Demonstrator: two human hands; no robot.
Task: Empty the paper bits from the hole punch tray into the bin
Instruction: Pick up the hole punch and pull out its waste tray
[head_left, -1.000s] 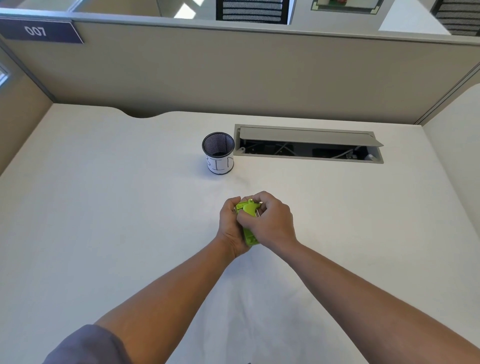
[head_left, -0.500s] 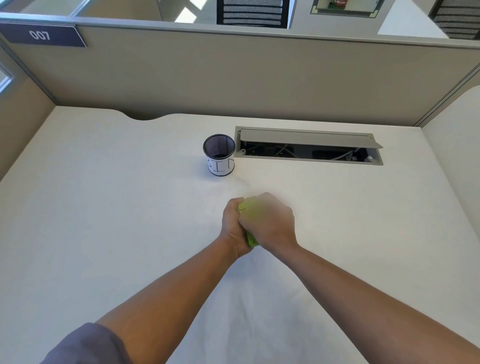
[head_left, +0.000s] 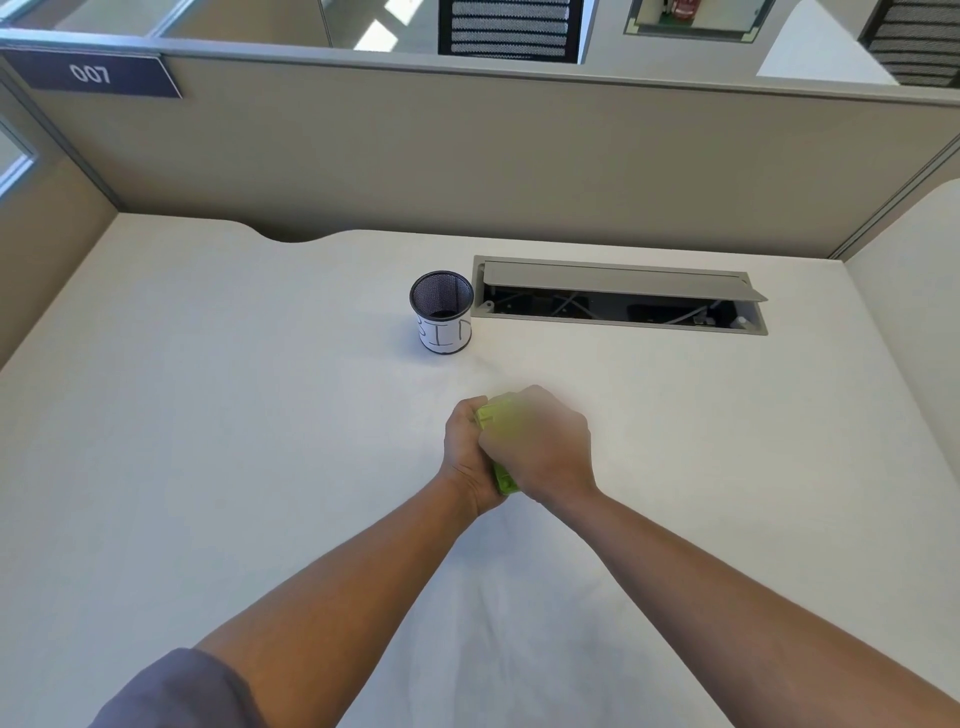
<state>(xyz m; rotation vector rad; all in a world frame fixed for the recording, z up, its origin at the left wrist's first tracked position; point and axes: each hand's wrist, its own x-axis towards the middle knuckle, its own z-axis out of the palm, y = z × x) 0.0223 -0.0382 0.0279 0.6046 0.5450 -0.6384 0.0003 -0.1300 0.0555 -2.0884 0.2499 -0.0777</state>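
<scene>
Both hands close around the green hole punch (head_left: 498, 447) just in front of the mesh bin (head_left: 442, 312): the left hand (head_left: 465, 457) cups its side, the right hand (head_left: 540, 449), motion-blurred, wraps over the top. It looks light, rigid, smooth plastic; the tray probably pulls off underneath, though hidden here.

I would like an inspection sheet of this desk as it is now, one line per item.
Surface: white desk, bare, no paper bits seen.
Job's things: green hole punch held above the desk; mesh cup labelled as bin upright, behind the hands.
Clutter: nothing seen.
Grippers: left hand and right hand both closed on the hole punch; right hand blurred.
Cables: some inside the open cable hatch.
Surroundings: beige partition with 007 sign.
</scene>
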